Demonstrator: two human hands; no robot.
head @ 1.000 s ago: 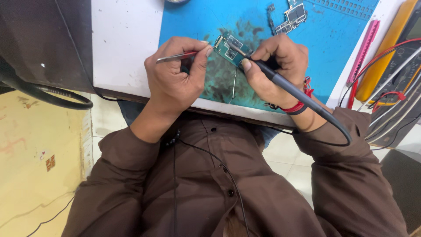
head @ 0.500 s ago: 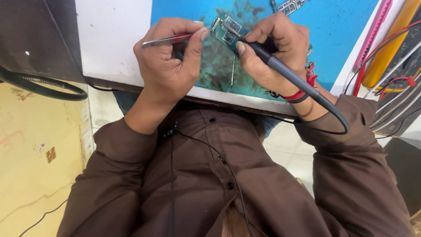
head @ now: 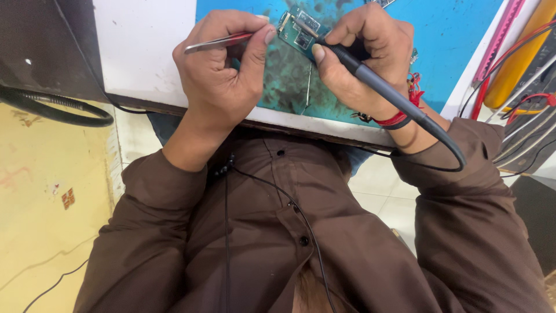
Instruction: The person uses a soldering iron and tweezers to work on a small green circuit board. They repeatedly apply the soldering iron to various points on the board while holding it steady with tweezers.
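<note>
A small green circuit board [head: 298,30] is shown on the blue mat [head: 452,40] at the tabletop's [head: 145,52] near edge. Tweezers [head: 217,42] are pinched in the left hand [head: 223,64]; a corded soldering iron [head: 370,75] is gripped pen-like in the right hand [head: 362,55], tip on the board. A slipped tip could bridge neighbouring pads, should the board shift.

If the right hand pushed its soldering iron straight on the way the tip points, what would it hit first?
Most likely the small green circuit board: the right hand angles the soldering iron up-left, its tip at or just above the board. Contact can't be confirmed.
</note>
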